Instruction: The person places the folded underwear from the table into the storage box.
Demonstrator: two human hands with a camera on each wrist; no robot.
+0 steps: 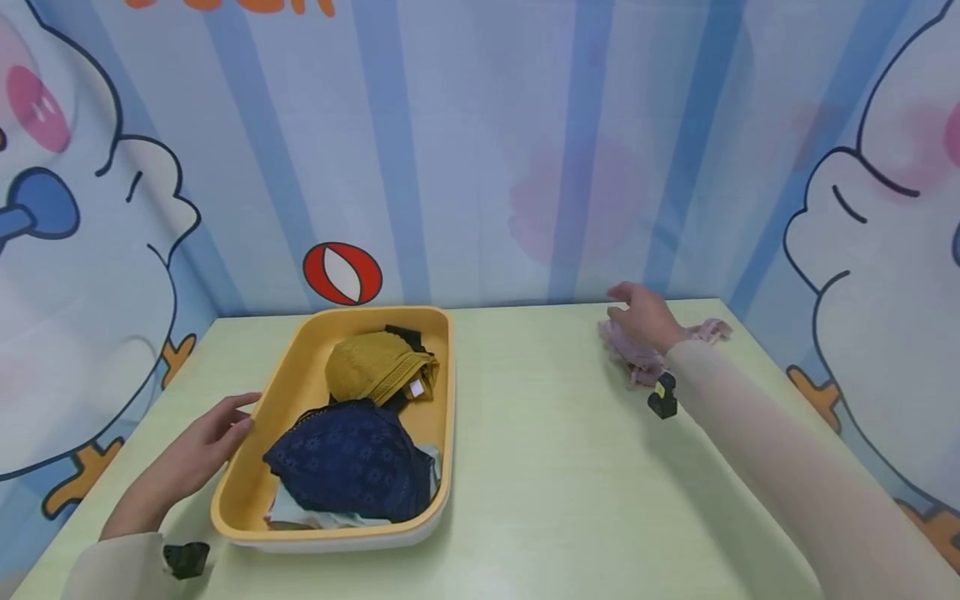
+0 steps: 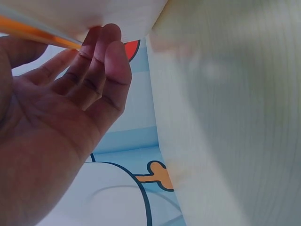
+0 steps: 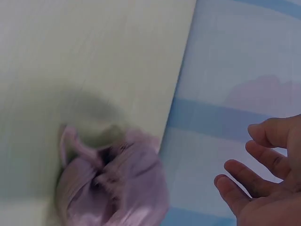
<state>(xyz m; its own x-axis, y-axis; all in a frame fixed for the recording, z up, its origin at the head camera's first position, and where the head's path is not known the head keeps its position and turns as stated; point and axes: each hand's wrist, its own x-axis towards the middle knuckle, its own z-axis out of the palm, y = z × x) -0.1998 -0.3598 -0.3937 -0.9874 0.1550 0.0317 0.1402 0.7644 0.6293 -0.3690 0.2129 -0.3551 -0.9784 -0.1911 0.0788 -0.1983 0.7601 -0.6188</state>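
Note:
A yellow basin (image 1: 296,383) with a white outside stands on the left part of the table. In it lie a mustard-yellow bra (image 1: 367,367), a navy bra (image 1: 352,458) with a flower pattern, and some pale cloth (image 1: 330,518) beneath the navy one. My left hand (image 1: 198,454) rests its loosely bent fingers against the basin's left outer side; the left wrist view shows the fingertips at the white wall (image 2: 136,19). At the far right, a pink bra (image 1: 637,358) lies crumpled on the table. Over it hovers my right hand (image 1: 647,318), fingers spread and apart from the fabric (image 3: 127,188).
The pale green table (image 1: 525,458) ends at a blue striped backdrop (image 1: 480,167) behind it. Printed white cartoon figures (image 1: 97,333) cover the backdrop at both sides. A small black wrist device (image 1: 662,396) sits by the right sleeve.

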